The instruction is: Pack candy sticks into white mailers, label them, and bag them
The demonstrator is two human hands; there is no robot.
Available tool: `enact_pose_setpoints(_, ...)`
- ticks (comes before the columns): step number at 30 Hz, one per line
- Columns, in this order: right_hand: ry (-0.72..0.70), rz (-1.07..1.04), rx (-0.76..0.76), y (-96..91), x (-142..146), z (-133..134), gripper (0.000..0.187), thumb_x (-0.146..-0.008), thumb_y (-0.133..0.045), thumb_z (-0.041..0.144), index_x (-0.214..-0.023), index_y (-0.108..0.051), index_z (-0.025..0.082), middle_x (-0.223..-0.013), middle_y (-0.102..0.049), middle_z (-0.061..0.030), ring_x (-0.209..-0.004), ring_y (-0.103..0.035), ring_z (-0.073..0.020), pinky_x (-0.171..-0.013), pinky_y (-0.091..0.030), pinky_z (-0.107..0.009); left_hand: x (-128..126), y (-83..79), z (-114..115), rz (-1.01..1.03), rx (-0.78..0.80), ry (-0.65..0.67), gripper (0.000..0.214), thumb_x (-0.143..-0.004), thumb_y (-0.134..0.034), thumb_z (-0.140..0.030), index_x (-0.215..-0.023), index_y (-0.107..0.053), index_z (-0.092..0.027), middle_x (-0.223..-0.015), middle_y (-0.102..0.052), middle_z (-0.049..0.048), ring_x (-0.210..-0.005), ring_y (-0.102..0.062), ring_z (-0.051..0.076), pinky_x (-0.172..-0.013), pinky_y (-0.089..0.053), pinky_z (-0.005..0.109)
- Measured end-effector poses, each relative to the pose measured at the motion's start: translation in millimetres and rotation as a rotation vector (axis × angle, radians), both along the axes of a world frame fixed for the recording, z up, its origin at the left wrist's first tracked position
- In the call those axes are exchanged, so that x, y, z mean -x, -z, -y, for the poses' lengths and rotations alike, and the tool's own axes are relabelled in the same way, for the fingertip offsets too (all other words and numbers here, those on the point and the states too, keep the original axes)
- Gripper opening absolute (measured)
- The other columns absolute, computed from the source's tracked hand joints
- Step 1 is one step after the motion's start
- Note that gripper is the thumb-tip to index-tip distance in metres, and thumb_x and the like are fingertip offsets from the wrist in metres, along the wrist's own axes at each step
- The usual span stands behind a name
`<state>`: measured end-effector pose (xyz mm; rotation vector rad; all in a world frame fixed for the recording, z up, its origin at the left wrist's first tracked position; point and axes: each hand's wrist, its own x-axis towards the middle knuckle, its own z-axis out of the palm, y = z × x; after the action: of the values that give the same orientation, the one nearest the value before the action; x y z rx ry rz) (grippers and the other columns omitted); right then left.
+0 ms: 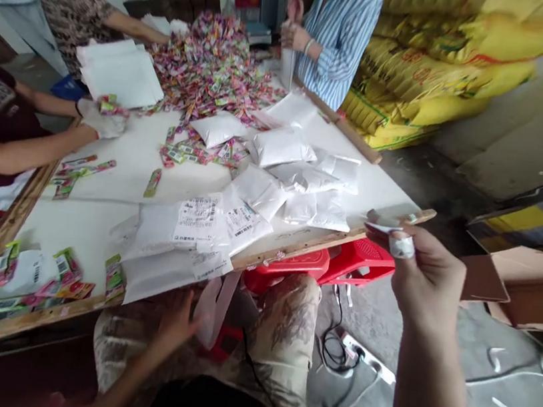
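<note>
My right hand [421, 268] is raised off the table's near right corner, fingers pinched on a small white strip [384, 225]; one fingertip wears white tape. My left hand [179, 322] hangs below the table edge over my lap, touching a pinkish plastic bag [217, 304] that droops from the edge; its fingers look loosely curled. Just above it on the table [122, 149] lie flat white mailer bags with barcode labels [198, 223].
A heap of colourful candy sachets [211, 60] covers the far table, with filled white pouches [279, 147] in the middle. Three other people work at the left and far sides. Red stools [328, 265] stand under the table, yellow sacks [423, 56] behind, cardboard boxes [527, 286] at the right.
</note>
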<state>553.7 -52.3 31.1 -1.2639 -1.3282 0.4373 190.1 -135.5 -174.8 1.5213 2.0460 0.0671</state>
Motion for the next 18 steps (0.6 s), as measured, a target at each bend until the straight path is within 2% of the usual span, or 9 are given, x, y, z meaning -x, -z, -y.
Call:
enact_pose_setpoints(2,0.053,0.038,-0.007,0.6,-9.8,1.1,0.026,-0.086,-0.055,0.04,-0.096,-0.068,0.02,-0.093,-0.07,-0.0052,-0.088,-0.066,-0.0181,-0.084,-0.051,-0.033,-26.6,-36.5,3.2,0.366,0.104,0.172,0.048,-0.069,-0.063,-0.04,-0.112,-0.061,-0.019,-0.108,-0.066,0.0132,-0.095,-0.062,0.028,-0.078,-0.047,0.034)
enact_pose_setpoints(4,0.066,0.031,-0.013,1.7,-19.2,-1.7,0.028,-0.086,-0.054,0.042,-0.099,-0.067,0.021,-0.094,-0.07,-0.005,-0.087,-0.066,-0.0188,-0.082,-0.052,-0.034,-51.3,-79.5,-1.8,0.606,0.107,0.367,0.026,-0.078,-0.053,-0.042,-0.09,-0.068,-0.024,-0.084,-0.071,0.0056,-0.076,-0.063,0.022,-0.066,-0.046,0.031)
enact_pose_setpoints(5,0.053,0.033,-0.02,1.7,-23.0,-4.3,0.029,-0.086,-0.054,0.042,-0.099,-0.067,0.02,-0.093,-0.07,-0.0053,-0.086,-0.066,-0.0189,-0.08,-0.053,-0.034,-62.0,-101.4,-8.8,0.63,0.018,0.393,0.024,-0.08,-0.052,-0.042,-0.086,-0.068,-0.024,-0.078,-0.069,0.0033,-0.071,-0.061,0.02,-0.063,-0.045,0.03)
enact_pose_setpoints(7,-0.001,0.075,-0.041,-0.4,-27.7,-11.1,0.03,-0.086,-0.054,0.043,-0.098,-0.067,0.019,-0.094,-0.07,-0.0061,-0.085,-0.066,-0.0193,-0.079,-0.053,-0.034,-79.1,-141.0,-32.9,0.645,-0.172,0.358,0.025,-0.079,-0.054,-0.038,-0.096,-0.065,-0.023,-0.083,-0.069,0.0019,-0.072,-0.06,0.018,-0.064,-0.045,0.028)
enact_pose_setpoints(9,-0.074,0.14,-0.065,-5.3,-29.1,-18.5,0.03,-0.085,-0.054,0.043,-0.097,-0.068,0.019,-0.096,-0.069,-0.0067,-0.088,-0.066,-0.0198,-0.081,-0.053,-0.034,-89.6,-169.9,-68.5,0.66,-0.272,0.368,0.027,-0.082,-0.052,-0.04,-0.096,-0.064,-0.021,-0.085,-0.068,0.0023,-0.077,-0.061,0.017,-0.067,-0.045,0.027)
enact_pose_setpoints(11,-0.134,0.198,-0.084,-11.6,-28.7,-25.4,0.028,-0.086,-0.053,0.042,-0.097,-0.068,0.02,-0.1,-0.068,-0.0071,-0.092,-0.064,-0.0202,-0.082,-0.052,-0.034,-94.5,-186.9,-112.1,0.616,-0.373,0.37,0.031,-0.082,-0.05,-0.043,-0.096,-0.063,-0.019,-0.087,-0.067,0.0033,-0.081,-0.061,0.018,-0.069,-0.045,0.027)
enact_pose_setpoints(13,-0.191,0.243,-0.105,-17.0,-27.4,-31.4,0.027,-0.087,-0.052,0.04,-0.099,-0.068,0.021,-0.102,-0.068,-0.0074,-0.093,-0.064,-0.0202,-0.081,-0.052,-0.033,-96.2,-194.4,-159.5,0.519,-0.459,0.329,0.034,-0.083,-0.048,-0.044,-0.1,-0.061,-0.017,-0.091,-0.066,0.0046,-0.084,-0.061,0.019,-0.071,-0.046,0.028)
enact_pose_setpoints(16,-0.255,0.293,-0.149,-21.0,-24.7,-39.1,0.024,-0.088,-0.051,0.036,-0.1,-0.068,0.023,-0.103,-0.067,-0.0065,-0.092,-0.064,-0.0188,-0.08,-0.052,-0.03,-98.0,-194.6,-228.8,0.271,-0.5,0.28,0.031,-0.083,-0.049,-0.037,-0.1,-0.059,-0.014,-0.096,-0.066,0.008,-0.089,-0.061,0.021,-0.078,-0.045,0.03)
enact_pose_setpoints(18,-0.272,0.31,-0.179,-20.7,-24.4,-43.2,0.022,-0.089,-0.051,0.033,-0.1,-0.068,0.024,-0.102,-0.067,-0.0059,-0.093,-0.063,-0.0184,-0.08,-0.052,-0.03,-100.2,-189.1,-267.4,0.176,-0.488,0.261,0.029,-0.079,-0.055,-0.032,-0.097,-0.059,-0.009,-0.1,-0.065,0.0146,-0.096,-0.06,0.027,-0.084,-0.042,0.036)
